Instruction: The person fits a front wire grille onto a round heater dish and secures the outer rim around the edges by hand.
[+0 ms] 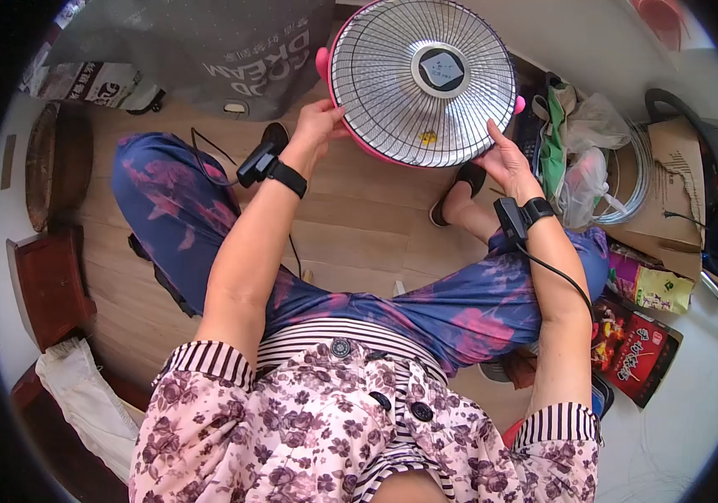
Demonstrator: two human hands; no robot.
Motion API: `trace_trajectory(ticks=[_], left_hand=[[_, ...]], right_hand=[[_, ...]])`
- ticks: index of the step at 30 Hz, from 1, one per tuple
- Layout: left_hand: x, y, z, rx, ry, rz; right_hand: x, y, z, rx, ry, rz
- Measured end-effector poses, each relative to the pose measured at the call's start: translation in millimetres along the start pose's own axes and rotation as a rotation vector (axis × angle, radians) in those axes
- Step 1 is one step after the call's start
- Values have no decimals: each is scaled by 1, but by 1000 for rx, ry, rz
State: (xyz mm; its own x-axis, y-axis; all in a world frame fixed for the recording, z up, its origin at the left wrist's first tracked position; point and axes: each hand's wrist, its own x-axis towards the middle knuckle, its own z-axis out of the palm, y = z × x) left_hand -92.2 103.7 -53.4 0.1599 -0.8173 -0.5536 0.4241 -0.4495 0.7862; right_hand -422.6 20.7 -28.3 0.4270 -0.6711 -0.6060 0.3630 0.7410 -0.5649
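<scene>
A round dish-shaped electric heater (392, 109) with a pink rim, a black wire grille and a shiny reflector faces up at the top of the head view. A dark label sits at its centre and a small yellow sticker lies near its lower edge. My left hand (317, 127) grips the rim at the lower left, fingers tucked under the edge. On the lower right, my right hand (507, 159) holds the rim with the thumb on top; its other fingers are partly hidden underneath. The heater's base is out of sight.
A large grey printed bag (267, 50) stands at the upper left. To the right are plastic bags (585, 180), a coil of wire (640, 180), a torn cardboard box (669, 184) and a red package (636, 352). A wooden drawer unit (49, 281) stands left.
</scene>
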Motion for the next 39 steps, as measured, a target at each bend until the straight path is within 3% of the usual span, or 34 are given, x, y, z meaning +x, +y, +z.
trace_trajectory(ticks=[6, 10, 13, 16, 20, 39], left_hand=[[2, -8, -10, -70, -133, 23], [-6, -5, -3, -277, -432, -90], [-11, -7, 10, -270, -402, 6], [2, -14, 10, -335, -295, -37], [8, -19, 19, -96, -38, -37], [13, -23, 10, -53, -32, -53]], right_hand=[[-4, -6, 5, -38, 54, 27], [5, 0, -10, 18, 42, 12], [3, 2, -14, -11, 47, -11], [-3, 4, -11, -84, 53, -29], [0, 15, -16, -109, 73, -47], [-3, 9, -12, -110, 50, -25]])
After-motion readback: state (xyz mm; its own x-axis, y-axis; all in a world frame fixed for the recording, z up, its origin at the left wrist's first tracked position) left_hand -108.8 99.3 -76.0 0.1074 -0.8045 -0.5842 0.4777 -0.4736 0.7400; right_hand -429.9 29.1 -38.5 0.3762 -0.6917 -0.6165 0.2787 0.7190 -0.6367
